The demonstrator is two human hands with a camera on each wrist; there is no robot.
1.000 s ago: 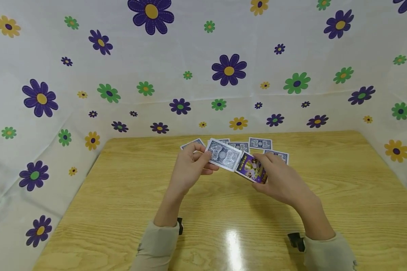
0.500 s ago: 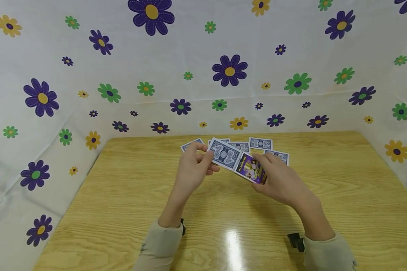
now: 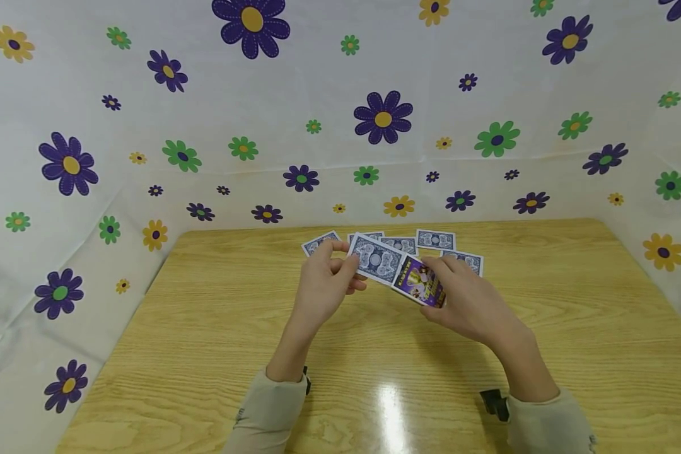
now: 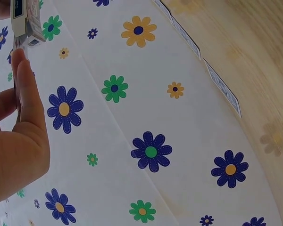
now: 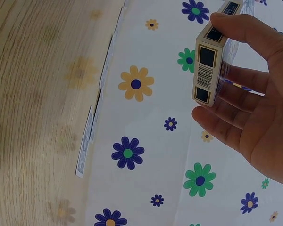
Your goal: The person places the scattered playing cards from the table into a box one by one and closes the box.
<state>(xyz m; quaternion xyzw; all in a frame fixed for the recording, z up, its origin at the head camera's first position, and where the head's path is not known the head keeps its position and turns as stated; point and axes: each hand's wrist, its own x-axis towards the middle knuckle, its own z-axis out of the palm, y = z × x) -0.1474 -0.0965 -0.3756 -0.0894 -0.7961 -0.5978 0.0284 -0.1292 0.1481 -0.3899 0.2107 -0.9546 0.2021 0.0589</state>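
Observation:
In the head view my left hand [image 3: 323, 290] pinches a playing card [image 3: 376, 259] by its left end, thumb on top. The card has a blue patterned back with a white border and is tilted down to the right. Its right end meets the near end of a card box [image 3: 417, 281] with a purple and gold picture. My right hand [image 3: 477, 302] grips that box, whose dark-panelled side with a barcode shows in the right wrist view. Whether more cards lie under the top one or inside the box is hidden.
Several blue-backed cards [image 3: 436, 240] lie face down along the back of the wooden table [image 3: 215, 328], partly behind my hands. A white cloth [image 3: 295, 94] with purple, green and yellow flowers stands behind the table and at both sides.
My left hand and wrist have shifted slightly to the right, and the card's left end with them. The right hand and the box have barely moved. The cards on the table lie the same.

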